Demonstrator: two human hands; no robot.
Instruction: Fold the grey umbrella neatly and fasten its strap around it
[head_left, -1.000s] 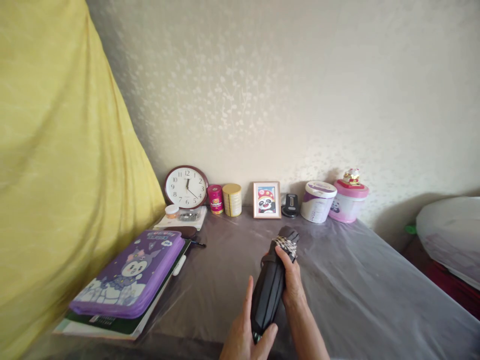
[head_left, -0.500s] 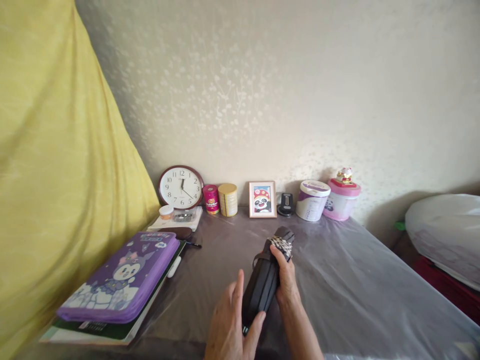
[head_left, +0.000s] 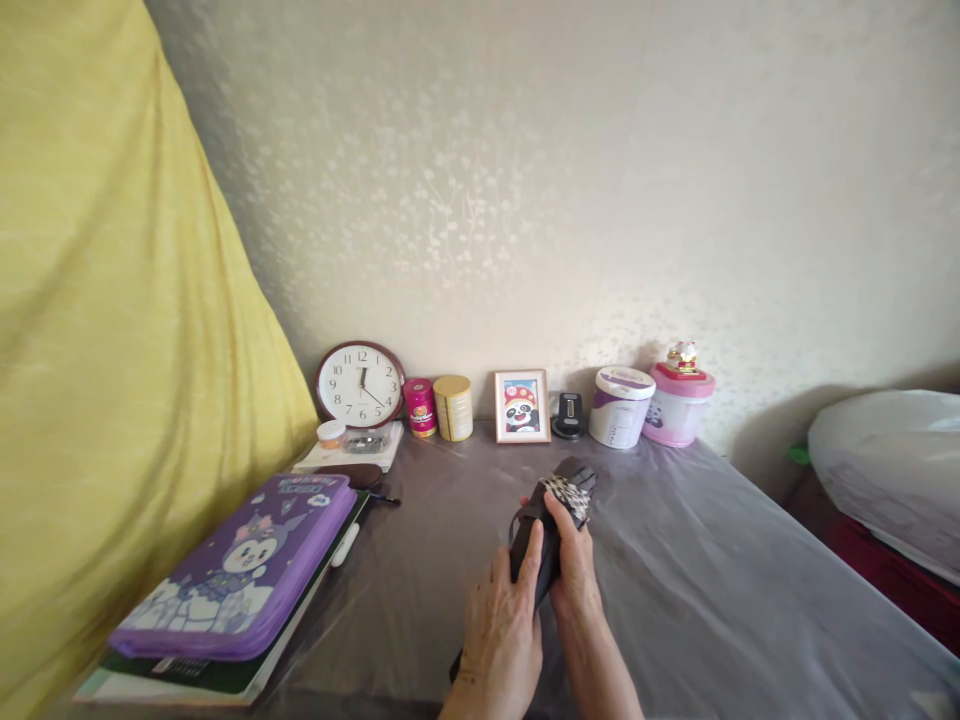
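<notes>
A folded black umbrella (head_left: pixel 549 560) lies slantwise in my two hands, above the front middle of the table, its far end pointing up and right. A black-and-white patterned part shows near that end, with a dark strap loop beside it. My right hand (head_left: pixel 577 580) is closed around the umbrella from the right, thumb across the patterned part. My left hand (head_left: pixel 504 625) is wrapped over the body from the left, just below the strap, fingers along its side. It hides much of the near part; a dark end peeks out by the left wrist.
A purple cartoon zip case (head_left: pixel 240 570) lies on books at left, by the yellow curtain (head_left: pixel 150 300). Along the wall stand a clock (head_left: pixel 360 385), a pink tin (head_left: pixel 420 408), a yellow can (head_left: pixel 454 410), a picture frame (head_left: pixel 522 407), and a white tub (head_left: pixel 621 408).
My left hand has moved up the umbrella from its near end and closed over the body close to my right hand. The view has tilted slightly.
</notes>
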